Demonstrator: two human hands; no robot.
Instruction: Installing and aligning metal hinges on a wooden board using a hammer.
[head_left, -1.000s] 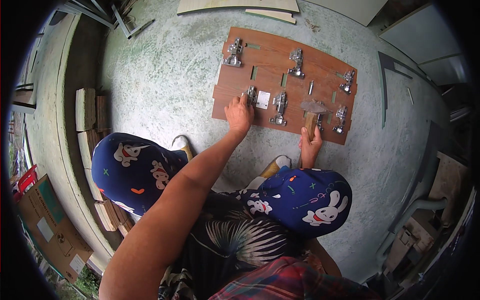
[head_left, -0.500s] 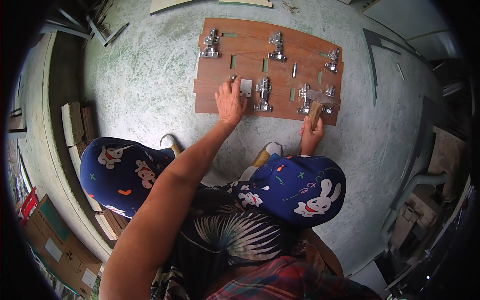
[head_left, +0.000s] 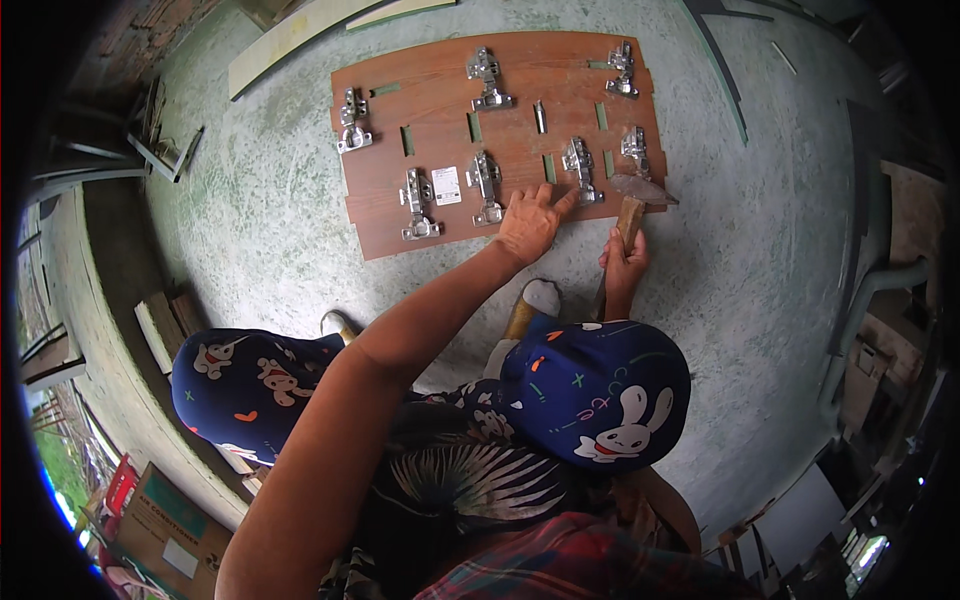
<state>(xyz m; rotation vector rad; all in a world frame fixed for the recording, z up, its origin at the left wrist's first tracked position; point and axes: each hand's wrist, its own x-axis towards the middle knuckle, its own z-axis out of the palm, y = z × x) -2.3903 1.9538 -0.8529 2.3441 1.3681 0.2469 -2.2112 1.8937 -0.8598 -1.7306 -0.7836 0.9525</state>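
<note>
A reddish-brown wooden board (head_left: 440, 140) lies flat on the floor in front of me, with several silver metal cabinet hinges (head_left: 484, 80) spread over it. Near the board's front edge, my left hand (head_left: 533, 223) rests beside a hinge (head_left: 580, 172), its fingers apart and partly bent, the fingertips close to the hinge's foot. My right hand (head_left: 623, 262) grips the wooden handle of a hammer (head_left: 630, 215). The hammer's dull head lies over the board's front right corner, just below another hinge (head_left: 635, 148).
A white label (head_left: 446, 186) sits between two front hinges, and rectangular slots cut through the board. Pale boards (head_left: 290, 45) lie beyond it. A dark angled frame (head_left: 725, 75) is at far right. A low concrete ledge (head_left: 95, 290) with wood pieces runs along the left, near a cardboard box (head_left: 170, 525).
My left hand has moved right along the board, away from the label, uncovering the hinge at front left. The view has turned slightly. My right hand still holds the hammer at the same corner.
</note>
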